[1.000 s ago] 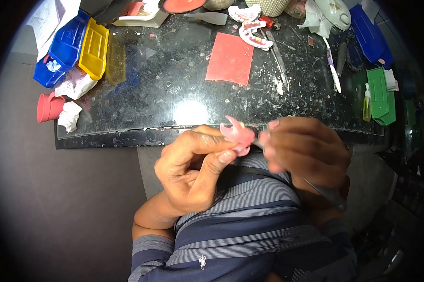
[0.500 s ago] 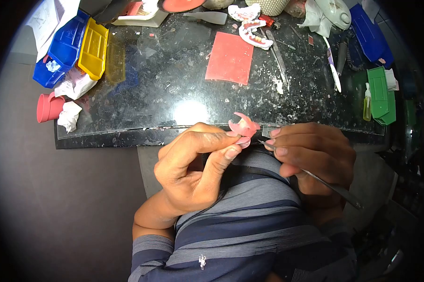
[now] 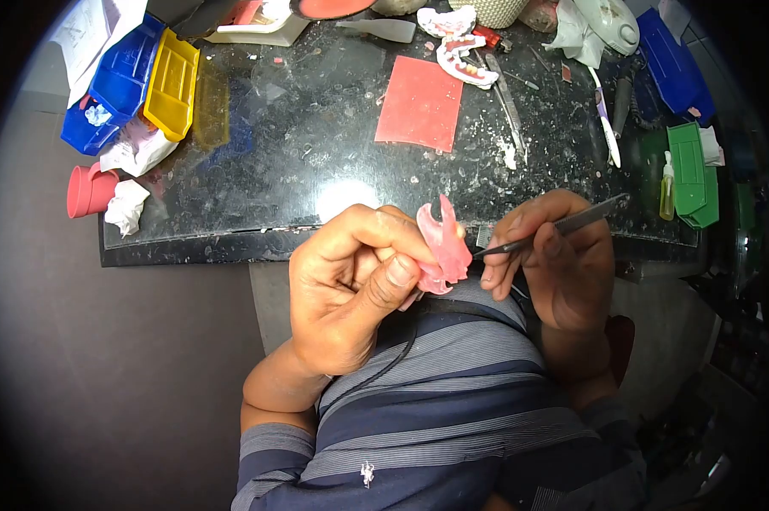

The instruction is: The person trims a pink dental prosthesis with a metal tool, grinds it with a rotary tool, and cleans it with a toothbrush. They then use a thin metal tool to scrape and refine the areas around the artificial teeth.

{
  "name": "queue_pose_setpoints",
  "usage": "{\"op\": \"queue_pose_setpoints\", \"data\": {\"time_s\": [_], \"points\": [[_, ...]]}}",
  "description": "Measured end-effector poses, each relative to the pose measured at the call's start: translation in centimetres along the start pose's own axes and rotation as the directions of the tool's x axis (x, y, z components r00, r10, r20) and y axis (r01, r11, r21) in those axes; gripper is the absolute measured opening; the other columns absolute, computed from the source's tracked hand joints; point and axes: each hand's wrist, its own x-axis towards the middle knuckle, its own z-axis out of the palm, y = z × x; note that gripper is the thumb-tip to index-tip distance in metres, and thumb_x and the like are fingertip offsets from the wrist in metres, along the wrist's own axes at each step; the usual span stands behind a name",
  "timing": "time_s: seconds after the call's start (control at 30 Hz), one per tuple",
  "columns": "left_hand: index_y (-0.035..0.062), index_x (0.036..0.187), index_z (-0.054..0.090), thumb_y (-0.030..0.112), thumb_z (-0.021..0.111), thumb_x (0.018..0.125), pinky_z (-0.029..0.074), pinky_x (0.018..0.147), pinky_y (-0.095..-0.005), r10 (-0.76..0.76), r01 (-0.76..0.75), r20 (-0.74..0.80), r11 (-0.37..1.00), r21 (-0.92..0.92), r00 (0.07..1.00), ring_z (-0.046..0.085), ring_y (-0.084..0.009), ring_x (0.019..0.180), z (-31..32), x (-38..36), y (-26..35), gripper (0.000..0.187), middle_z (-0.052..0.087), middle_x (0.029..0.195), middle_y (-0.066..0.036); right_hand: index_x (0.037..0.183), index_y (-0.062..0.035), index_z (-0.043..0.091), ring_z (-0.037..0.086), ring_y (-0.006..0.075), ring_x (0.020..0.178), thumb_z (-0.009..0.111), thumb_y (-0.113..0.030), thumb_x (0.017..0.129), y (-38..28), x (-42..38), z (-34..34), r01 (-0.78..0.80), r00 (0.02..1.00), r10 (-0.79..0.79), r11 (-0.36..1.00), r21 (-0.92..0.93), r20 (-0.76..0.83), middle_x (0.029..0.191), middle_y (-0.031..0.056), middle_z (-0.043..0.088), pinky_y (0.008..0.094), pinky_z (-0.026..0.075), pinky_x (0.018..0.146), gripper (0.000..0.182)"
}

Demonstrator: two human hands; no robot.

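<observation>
Pinched between the thumb and fingers of my left hand (image 3: pixel 346 285) is a pink partial denture (image 3: pixel 446 243), with curved prongs pointing up and a pale tooth at its right side. My fingers cover its lower left part. In my right hand (image 3: pixel 563 264) I grip a slim metal wax carver (image 3: pixel 585 219). Its narrow tip points left, at the denture's right edge; whether it touches cannot be made out. Both hands are raised over my lap, close to the table's front edge.
On the black table (image 3: pixel 274 187) lie a pink wax sheet (image 3: pixel 418 104), white dental casts (image 3: pixel 467 70), a metal tool (image 3: pixel 508 102) and a toothbrush (image 3: pixel 606 123). Blue and yellow bins (image 3: pixel 172 85) and a red mug (image 3: pixel 91 192) stand left; a green bin (image 3: pixel 694 175) stands right.
My left hand has turned the denture, so its broader face now shows. The carver has swung round in my right hand: its handle end moved from lower right to upper right.
</observation>
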Motion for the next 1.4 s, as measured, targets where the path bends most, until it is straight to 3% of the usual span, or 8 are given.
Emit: {"op": "queue_pose_setpoints", "data": {"time_s": [0.13, 0.4, 0.47, 0.57, 0.73, 1.07, 1.17, 1.4], "points": [[-0.0057, 0.104, 0.058, 0.004, 0.056, 0.097, 0.049, 0.07, -0.0258, 0.045, -0.043, 0.037, 0.997, -0.064, 0.998, 0.062, -0.0144, 0.082, 0.0, -0.1, -0.1, 0.012, 0.063, 0.094, -0.015, 0.099, 0.0082, 0.06, 0.071, 0.0217, 0.076, 0.062, -0.018, 0.096, 0.2, 0.1, 0.5, 0.146, 0.989, -0.149, 0.981, -0.127, -0.014, 0.09, 0.023, 0.069, 0.0275, 0.059, 0.063, 0.026], [-0.006, 0.104, 0.06, 0.004, 0.057, 0.097, 0.051, 0.076, -0.0277, 0.075, -0.074, 0.03, 0.996, -0.039, 0.997, 0.063, -0.016, 0.084, 0.3, -0.1, 0.1, 0.013, 0.062, 0.094, -0.015, 0.1, 0.0076, 0.062, 0.07, 0.0206, 0.077, 0.065, -0.018, 0.094, 0.5, -0.2, 0.5, 0.058, 0.997, -0.054, 0.996, -0.062, 0.055, 0.089, 0.0213, 0.069, 0.0278, 0.059, 0.066, 0.026], [-0.0024, 0.098, 0.055, 0.012, 0.063, 0.094, 0.051, 0.071, -0.032, 0.102, -0.101, 0.01, 0.964, 0.244, 0.995, 0.062, -0.0197, 0.076, 0.7, -0.1, 0.9, 0.017, 0.063, 0.091, -0.016, 0.1, 0.0071, 0.062, 0.07, 0.0203, 0.077, 0.066, -0.018, 0.094, 0.5, -0.3, 0.6, 0.102, 0.994, -0.098, 0.991, -0.085, 0.047, 0.088, 0.0209, 0.069, 0.0282, 0.058, 0.066, 0.026], [-0.0034, 0.098, 0.058, 0.008, 0.061, 0.094, 0.051, 0.071, -0.0305, 0.205, -0.22, 0.087, 0.833, 0.507, 0.975, 0.062, -0.0193, 0.077, 0.0, -0.4, 0.8, 0.012, 0.064, 0.09, -0.017, 0.101, 0.0055, 0.063, 0.07, 0.0219, 0.079, 0.069, -0.013, 0.09, 0.0, -0.4, 0.6, 0.267, 0.963, -0.246, 0.932, -0.243, 0.113, 0.087, 0.0192, 0.069, 0.0302, 0.059, 0.067, 0.021], [-0.0056, 0.096, 0.062, -0.002, 0.062, 0.089, 0.051, 0.066, -0.0288, 0.303, -0.308, 0.115, 0.73, 0.61, 0.946, 0.063, -0.0193, 0.074, 0.3, -0.1, 0.9, 0.008, 0.065, 0.085, -0.017, 0.1, 0.0001, 0.065, 0.07, 0.026, 0.083, 0.074, -0.012, 0.085, -1.9, -0.5, 1.3, 0.512, 0.859, -0.357, 0.558, -0.653, 0.368, 0.088, 0.0142, 0.069, 0.0334, 0.058, 0.069, 0.021], [-0.0087, 0.092, 0.065, -0.012, 0.067, 0.08, 0.051, 0.061, -0.0274, 0.404, -0.43, 0.211, 0.59, 0.683, 0.89, 0.063, -0.0203, 0.068, 0.3, 0.4, 1.1, 0.013, 0.064, 0.078, -0.015, 0.098, 0.0, 0.066, 0.07, 0.0244, 0.082, 0.077, -0.012, 0.079, -2.0, -0.2, 1.5, 0.599, 0.799, -0.387, 0.429, -0.677, 0.461, 0.09, 0.0128, 0.069, 0.0343, 0.058, 0.07, 0.025], [-0.0086, 0.091, 0.066, -0.013, 0.067, 0.077, 0.049, 0.059, -0.0275, 0.418, -0.429, 0.196, 0.59, 0.684, 0.887, 0.061, -0.0199, 0.065, 0.5, 0.4, 0.9, 0.015, 0.063, 0.075, -0.014, 0.096, -0.0024, 0.061, 0.069, 0.0274, 0.08, 0.069, -0.025, 0.087, -2.0, -0.1, 1.7, 0.595, 0.797, -0.354, 0.326, -0.735, 0.489, 0.088, 0.0137, 0.069, 0.0369, 0.058, 0.07, 0.026], [-0.0062, 0.091, 0.062, -0.012, 0.064, 0.076, 0.047, 0.064, -0.0324, 0.366, -0.455, 0.301, 0.477, 0.752, 0.881, 0.061, -0.0211, 0.067, 0.1, 0.2, 1.3, 0.017, 0.064, 0.079, -0.014, 0.094, 0.0003, 0.063, 0.069, 0.0283, 0.08, 0.076, -0.012, 0.076, -2.2, 0.2, 2.0, 0.615, 0.786, -0.316, 0.316, -0.723, 0.531, 0.089, 0.0129, 0.069, 0.0363, 0.059, 0.068, 0.025]]}}
